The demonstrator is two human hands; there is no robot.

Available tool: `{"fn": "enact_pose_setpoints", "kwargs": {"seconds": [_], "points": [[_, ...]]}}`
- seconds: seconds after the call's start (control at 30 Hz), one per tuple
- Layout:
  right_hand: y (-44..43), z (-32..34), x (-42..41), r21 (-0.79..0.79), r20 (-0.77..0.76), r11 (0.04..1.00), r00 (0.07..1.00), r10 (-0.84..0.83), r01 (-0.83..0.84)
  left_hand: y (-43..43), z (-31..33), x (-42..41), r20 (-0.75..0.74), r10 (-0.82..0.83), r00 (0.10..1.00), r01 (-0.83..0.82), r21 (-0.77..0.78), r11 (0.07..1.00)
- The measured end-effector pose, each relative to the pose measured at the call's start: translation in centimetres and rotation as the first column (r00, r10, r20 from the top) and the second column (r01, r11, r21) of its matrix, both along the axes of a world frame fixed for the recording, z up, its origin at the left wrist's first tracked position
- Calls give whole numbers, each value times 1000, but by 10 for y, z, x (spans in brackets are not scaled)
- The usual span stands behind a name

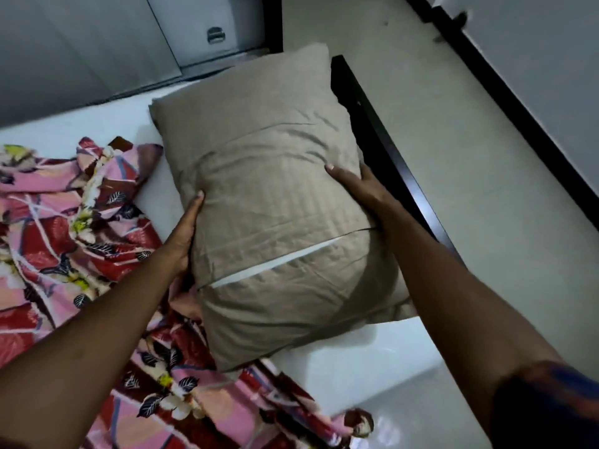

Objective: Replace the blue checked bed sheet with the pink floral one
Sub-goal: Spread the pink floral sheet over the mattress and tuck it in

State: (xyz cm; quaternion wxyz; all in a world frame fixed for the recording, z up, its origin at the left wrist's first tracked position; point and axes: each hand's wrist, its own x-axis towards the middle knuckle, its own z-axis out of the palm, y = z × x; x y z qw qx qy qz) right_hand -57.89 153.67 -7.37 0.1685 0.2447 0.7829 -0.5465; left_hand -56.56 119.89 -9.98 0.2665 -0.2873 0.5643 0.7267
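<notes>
Pillow (269, 196) between left hand (184, 244), right hand (361, 189)

The sheet (48, 228) is pink and dark red, printed with white and yellow flowers, dark leaves with pale veins, and thin white crossing lines. It is not spread out. It lies crumpled in loose folds and ridges on the left part of a white mattress (356, 367), running from the far left edge of the view down to the near centre. One bunched part touches the near left corner of a beige pillow (269, 196) and passes under it. A loose corner lies at the near centre.
</notes>
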Motion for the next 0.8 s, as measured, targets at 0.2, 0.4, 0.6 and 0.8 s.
{"fn": "enact_pose_setpoints", "kwargs": {"seconds": [0.2, 0.4, 0.6, 0.8], "points": [[7, -39, -4, -57, 44, 998, 999, -2, 4, 20, -15, -2, 66, 0, 998, -4, 61, 998], [27, -30, -12, -271, 73, 962, 996, 47, -26, 35, -7, -13, -55, 67, 996, -62, 88, 994], [18, 17, -19, -268, -75, 959, 990, -116, 92, 26, 40, -23, -204, 48, 978, -25, 112, 993], [-65, 93, -25, -262, -265, 965, 959, -105, 33, -63, 112, -25, -358, 78, 930, -49, 90, 995]]}}
